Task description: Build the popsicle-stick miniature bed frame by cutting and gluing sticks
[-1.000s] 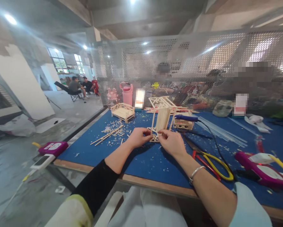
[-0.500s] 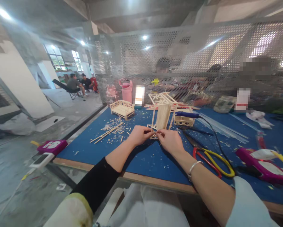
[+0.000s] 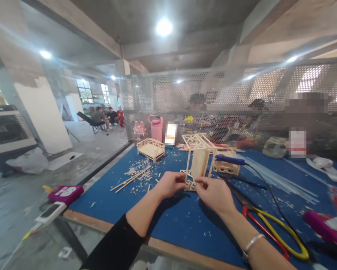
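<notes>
Fingertips (image 3: 199, 180) have drifted slightly apart since the last frame. Left hand (image 3: 168, 184) looks pinched at the foot of the pale wooden stick frame with a flat panel (image 3: 199, 163), standing at 12 o'clock; right hand (image 3: 216, 193) is curled by the same foot, can't tell on what. Biggest worry imo: squeezing too hard could skew it, or a bump toward 2 o'clock could hit the blue-handled corded tool (image 3: 229, 160). Red-and-yellow-handled metal cutters (image 3: 265, 231) crowd 4; roomiest bit is the flat blue tabletop (image 3: 182, 225) around 7, up to its brown wooden edge (image 3: 101, 225).
</notes>
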The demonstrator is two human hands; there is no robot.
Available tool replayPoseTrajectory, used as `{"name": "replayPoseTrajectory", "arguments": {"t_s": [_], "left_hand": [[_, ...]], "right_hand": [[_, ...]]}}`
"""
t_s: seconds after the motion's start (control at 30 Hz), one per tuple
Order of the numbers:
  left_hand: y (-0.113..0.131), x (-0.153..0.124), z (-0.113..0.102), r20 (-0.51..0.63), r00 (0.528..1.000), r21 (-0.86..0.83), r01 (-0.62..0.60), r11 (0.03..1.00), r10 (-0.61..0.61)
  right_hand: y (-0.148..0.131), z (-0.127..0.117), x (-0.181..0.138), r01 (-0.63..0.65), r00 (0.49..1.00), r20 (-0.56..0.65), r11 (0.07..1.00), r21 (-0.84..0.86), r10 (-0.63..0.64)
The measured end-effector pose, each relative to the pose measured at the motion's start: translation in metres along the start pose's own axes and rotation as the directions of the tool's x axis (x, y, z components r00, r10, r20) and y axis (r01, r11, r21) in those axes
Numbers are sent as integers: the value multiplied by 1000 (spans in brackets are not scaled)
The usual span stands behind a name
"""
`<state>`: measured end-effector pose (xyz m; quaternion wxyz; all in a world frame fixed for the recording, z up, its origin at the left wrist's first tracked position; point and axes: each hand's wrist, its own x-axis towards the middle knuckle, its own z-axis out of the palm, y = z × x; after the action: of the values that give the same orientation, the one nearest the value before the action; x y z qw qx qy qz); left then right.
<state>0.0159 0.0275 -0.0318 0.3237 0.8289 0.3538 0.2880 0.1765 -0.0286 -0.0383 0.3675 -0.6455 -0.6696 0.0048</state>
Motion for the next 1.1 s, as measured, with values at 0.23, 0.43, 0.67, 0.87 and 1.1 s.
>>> {"name": "replayPoseTrajectory", "arguments": {"t_s": [0.23,0.43,0.67,0.87,1.1], "left_hand": [[-1,-1,-3,43,998,22,51,998,-52],[-13,8,10,-28,998,71,53,996,-52],[-16,8,13,8,1000,80,20,997,-21],[-9,7,12,-1,999,73,41,996,-41],[-10,8,12,19,998,92,59,994,-61]], "right_hand": [[9,-24,3,111,828,-550,927,358,113],[9,-13,17,-10,809,-470,807,590,354],[21,2,20,-104,868,-302,738,667,395],[34,5,25,-170,879,-294,824,541,375],[38,7,24,-183,920,-257,905,383,295]]}}
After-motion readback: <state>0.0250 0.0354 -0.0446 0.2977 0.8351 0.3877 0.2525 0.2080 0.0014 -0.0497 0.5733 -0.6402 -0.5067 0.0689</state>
